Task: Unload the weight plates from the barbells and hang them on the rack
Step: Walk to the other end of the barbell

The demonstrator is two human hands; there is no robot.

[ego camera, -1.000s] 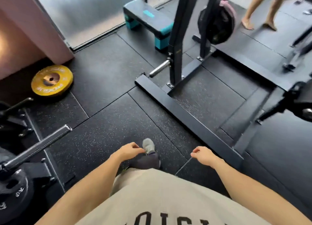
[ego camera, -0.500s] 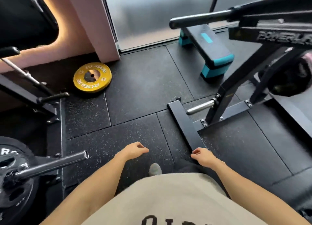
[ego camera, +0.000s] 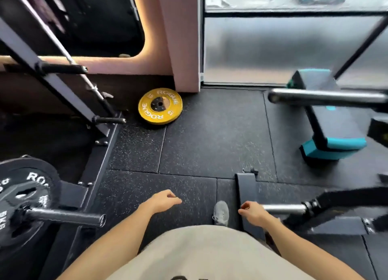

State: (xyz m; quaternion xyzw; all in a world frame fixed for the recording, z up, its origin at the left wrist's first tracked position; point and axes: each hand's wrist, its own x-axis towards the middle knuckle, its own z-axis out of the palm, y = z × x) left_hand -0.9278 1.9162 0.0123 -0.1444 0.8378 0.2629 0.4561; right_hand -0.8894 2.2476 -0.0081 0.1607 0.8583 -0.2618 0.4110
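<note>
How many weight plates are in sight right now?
2: a yellow plate flat on the floor by the pink pillar, and a black plate on a peg at far left. More may hide behind it.

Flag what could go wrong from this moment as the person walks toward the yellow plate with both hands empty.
1. The low rack base beam lies just ahead of the grey shoe, a likely trip point.
2. The bare sleeve beside the black plate juts toward the walking path and could catch a leg.
3. The yellow plate lies flat against the pillar, so fingers may get pinched prying it up.
</note>
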